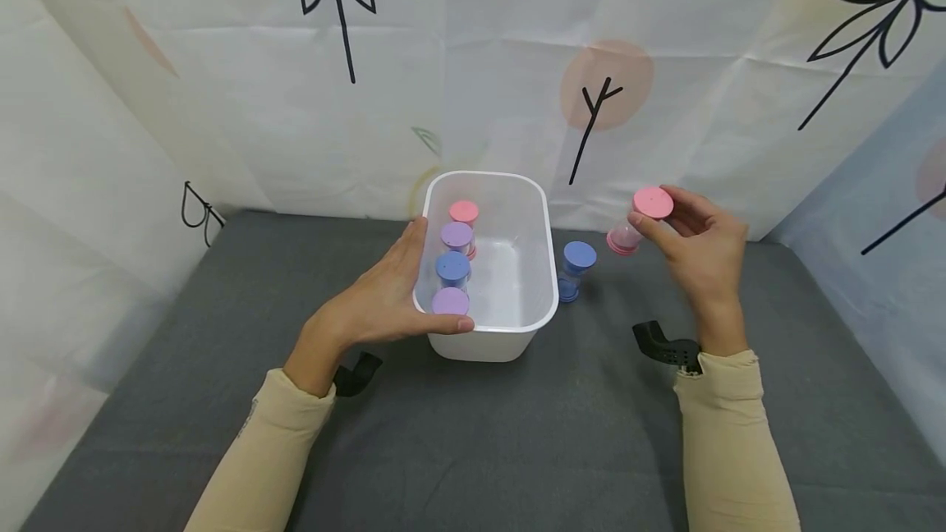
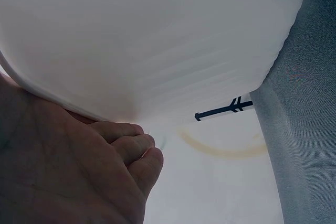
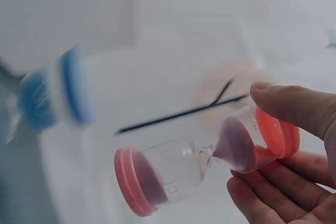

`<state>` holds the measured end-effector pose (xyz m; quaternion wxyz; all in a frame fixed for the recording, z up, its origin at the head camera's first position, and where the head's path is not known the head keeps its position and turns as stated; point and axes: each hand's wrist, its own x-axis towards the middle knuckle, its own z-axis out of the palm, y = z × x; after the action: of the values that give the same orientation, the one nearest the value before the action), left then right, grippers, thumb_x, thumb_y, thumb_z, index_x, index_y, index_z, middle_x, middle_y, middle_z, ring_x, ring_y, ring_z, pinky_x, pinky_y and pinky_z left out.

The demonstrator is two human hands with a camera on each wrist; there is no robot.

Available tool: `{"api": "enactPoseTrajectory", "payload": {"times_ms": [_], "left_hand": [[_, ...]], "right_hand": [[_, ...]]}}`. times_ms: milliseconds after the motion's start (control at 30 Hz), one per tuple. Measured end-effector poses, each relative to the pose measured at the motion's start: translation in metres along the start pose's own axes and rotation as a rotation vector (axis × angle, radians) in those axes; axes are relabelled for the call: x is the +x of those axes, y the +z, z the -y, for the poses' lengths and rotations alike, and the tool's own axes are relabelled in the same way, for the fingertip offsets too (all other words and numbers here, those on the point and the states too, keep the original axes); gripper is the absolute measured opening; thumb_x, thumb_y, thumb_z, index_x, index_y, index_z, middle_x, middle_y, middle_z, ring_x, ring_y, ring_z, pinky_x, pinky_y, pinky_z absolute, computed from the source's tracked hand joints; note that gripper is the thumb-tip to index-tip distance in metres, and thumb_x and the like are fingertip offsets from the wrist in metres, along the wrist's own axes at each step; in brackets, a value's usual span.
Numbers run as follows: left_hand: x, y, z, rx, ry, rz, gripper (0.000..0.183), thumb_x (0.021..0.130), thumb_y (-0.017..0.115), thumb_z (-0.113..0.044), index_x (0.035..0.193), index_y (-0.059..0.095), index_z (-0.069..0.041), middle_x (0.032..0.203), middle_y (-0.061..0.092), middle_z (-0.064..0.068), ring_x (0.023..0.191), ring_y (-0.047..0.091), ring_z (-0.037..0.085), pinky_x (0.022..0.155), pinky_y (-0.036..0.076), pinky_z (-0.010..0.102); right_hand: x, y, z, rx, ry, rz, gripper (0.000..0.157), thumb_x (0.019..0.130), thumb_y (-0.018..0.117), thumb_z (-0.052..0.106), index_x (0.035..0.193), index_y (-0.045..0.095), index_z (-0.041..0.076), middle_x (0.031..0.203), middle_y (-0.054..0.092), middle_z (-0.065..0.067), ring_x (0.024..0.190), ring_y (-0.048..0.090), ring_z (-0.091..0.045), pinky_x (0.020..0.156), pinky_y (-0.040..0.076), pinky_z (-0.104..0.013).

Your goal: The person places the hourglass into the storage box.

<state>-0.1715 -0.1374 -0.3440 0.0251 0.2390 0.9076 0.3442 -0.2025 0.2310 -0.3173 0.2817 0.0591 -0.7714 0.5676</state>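
The right hand (image 1: 702,249) holds a pink sand timer (image 1: 640,220) in the air, to the right of a white plastic bin (image 1: 543,302) and above the grey table cover (image 1: 517,433). Thumb and fingers (image 3: 294,109) pinch one pink end cap, and the timer lies tilted nearly on its side — the right wrist view shows its clear glass bulbs with pinkish sand gathered in the bulb nearest the hand, the other cap (image 3: 128,182) pointing away. The left hand (image 1: 384,298) rests against the bin's left wall, thumb lying along the near rim and fingers reaching up the outside; the left wrist view shows the fingers (image 2: 131,148) loosely bent against the underside of the rim, so the hand steadies the bin rather than clasping it. Inside the bin, four timers stand upright in a row along the left wall: a pink one (image 1: 463,212) at the far end, then purple (image 1: 456,235), blue (image 1: 452,268), and purple (image 1: 450,301) nearest the person. One more blue timer (image 1: 576,269) stands upright on the cover just beside the bin's right wall, between the bin and the held timer. Pale patterned sheets (image 1: 222,105) hang around the table.
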Motion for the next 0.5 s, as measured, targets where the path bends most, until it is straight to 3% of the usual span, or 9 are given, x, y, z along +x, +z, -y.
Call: {"api": "enactPoseTrajectory", "payload": {"times_ms": [200, 333, 500], "left_hand": [[0.0, 0.0, 0.0, 0.006, 0.014, -0.003, 0.136, 0.072, 0.078, -0.073, 0.163, -0.008, -0.02, 0.168, 0.007, -0.001, 0.153, 0.008, 0.018, 0.119, 0.022, 0.053], [-0.001, 0.0, 0.0, 0.004, 0.012, -0.005, 0.137, 0.071, 0.078, -0.073, 0.163, -0.008, -0.019, 0.168, 0.006, -0.001, 0.153, 0.007, 0.016, 0.12, 0.022, 0.051], [-0.001, 0.0, 0.001, 0.011, 0.004, 0.0, 0.136, 0.072, 0.077, -0.074, 0.163, -0.009, -0.02, 0.169, 0.004, -0.002, 0.154, 0.006, 0.017, 0.12, 0.022, 0.052]], "right_hand": [[-0.01, 0.0, 0.04, 0.24, -0.07, 0.035, 0.046, 0.071, 0.085, -0.013, 0.116, 0.073, -0.008, 0.106, 0.074, -0.01, 0.097, 0.07, -0.021, 0.091, 0.053, -0.023], [-0.021, 0.008, 0.06, 0.432, -0.125, 0.146, 0.049, 0.07, 0.08, -0.023, 0.116, 0.068, -0.016, 0.108, 0.073, -0.018, 0.097, 0.07, -0.026, 0.092, 0.053, -0.027], [-0.035, 0.028, 0.071, 0.489, -0.19, 0.294, 0.047, 0.072, 0.077, -0.025, 0.117, 0.065, -0.019, 0.11, 0.071, -0.021, 0.099, 0.07, -0.027, 0.092, 0.054, -0.031]]}}
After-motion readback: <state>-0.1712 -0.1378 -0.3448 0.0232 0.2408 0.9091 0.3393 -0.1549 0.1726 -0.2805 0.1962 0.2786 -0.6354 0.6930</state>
